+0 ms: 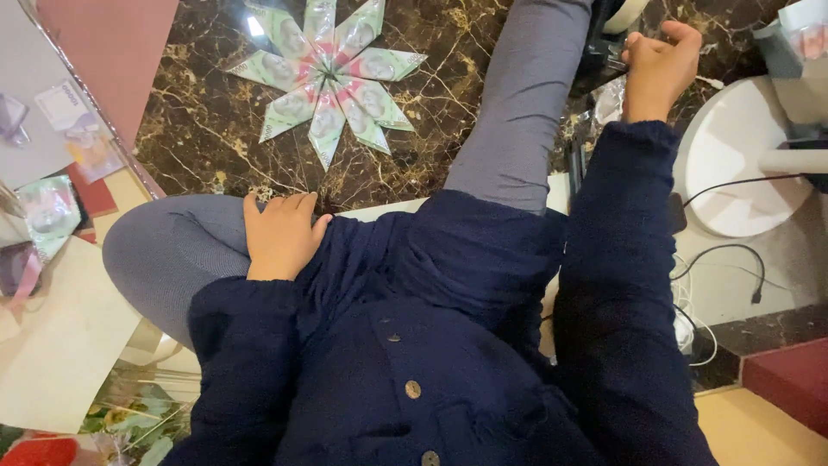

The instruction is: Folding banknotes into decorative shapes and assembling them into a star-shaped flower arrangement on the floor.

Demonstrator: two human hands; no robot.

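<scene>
Left hand [280,235]: laid flat, released, on bent knee [172,250] for support | right hand [657,69]: clenched, contents indeterminable | folded-banknote star [328,78]: placed flat on marble floor [198,129].

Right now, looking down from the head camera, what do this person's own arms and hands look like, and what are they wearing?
Both arms are covered to the wrist by long, dark navy sleeves of a soft, slightly fuzzy knit cardigan with round brownish buttons down the front. The left hand and right hand are bare: no gloves, and no rings, watch or bracelet show. The cuffs end plainly, with no markings visible.
</scene>
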